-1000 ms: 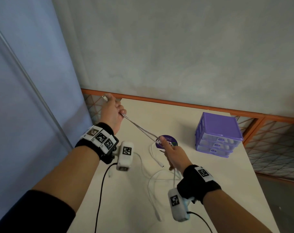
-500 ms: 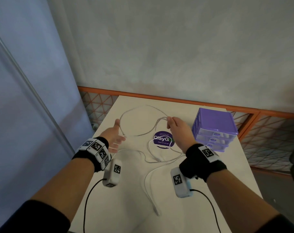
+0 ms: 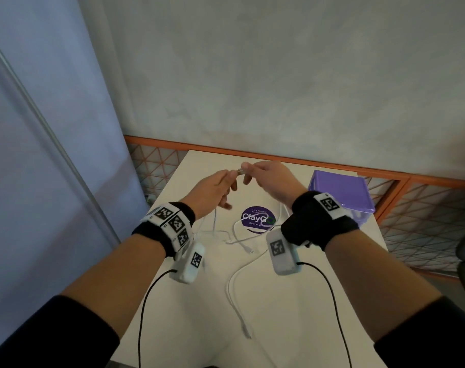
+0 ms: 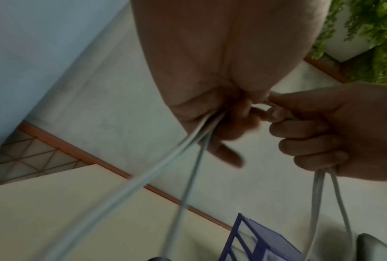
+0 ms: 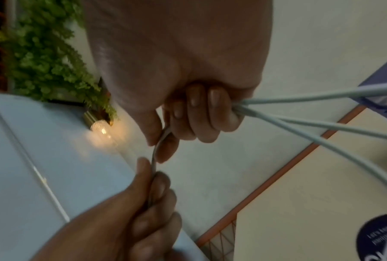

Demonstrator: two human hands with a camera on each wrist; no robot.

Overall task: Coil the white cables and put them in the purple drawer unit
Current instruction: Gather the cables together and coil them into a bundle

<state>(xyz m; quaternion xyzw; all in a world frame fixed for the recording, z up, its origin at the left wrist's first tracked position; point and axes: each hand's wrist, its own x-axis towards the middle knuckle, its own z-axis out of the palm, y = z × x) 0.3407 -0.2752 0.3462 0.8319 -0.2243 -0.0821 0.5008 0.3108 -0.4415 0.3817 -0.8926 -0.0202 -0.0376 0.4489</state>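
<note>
Both hands meet above the far half of the white table (image 3: pixel 319 301), each pinching the same white cable. My left hand (image 3: pixel 215 189) holds several strands (image 4: pixel 188 146) that fall away below it. My right hand (image 3: pixel 268 179) curls round a bundle of strands (image 5: pixel 299 113) and pinches a short stretch (image 5: pixel 154 159) that runs across to the left fingers. The rest of the white cable (image 3: pixel 234 282) trails loose on the table toward me, plug end (image 3: pixel 246 332) near the front. The purple drawer unit (image 3: pixel 340 192) stands at the right, drawers closed.
A round purple sticker (image 3: pixel 256 218) lies on the table under the hands. An orange-framed mesh rail (image 3: pixel 425 221) runs behind and to the right of the table. A grey wall rises behind, a blue panel (image 3: pixel 40 155) at the left. Black wrist-camera leads (image 3: pixel 143 314) hang near me.
The hands were wide apart with the cable stretched taut, then came together. The left hand opened briefly and now pinches the cable beside the right hand, with loops hanging below.
</note>
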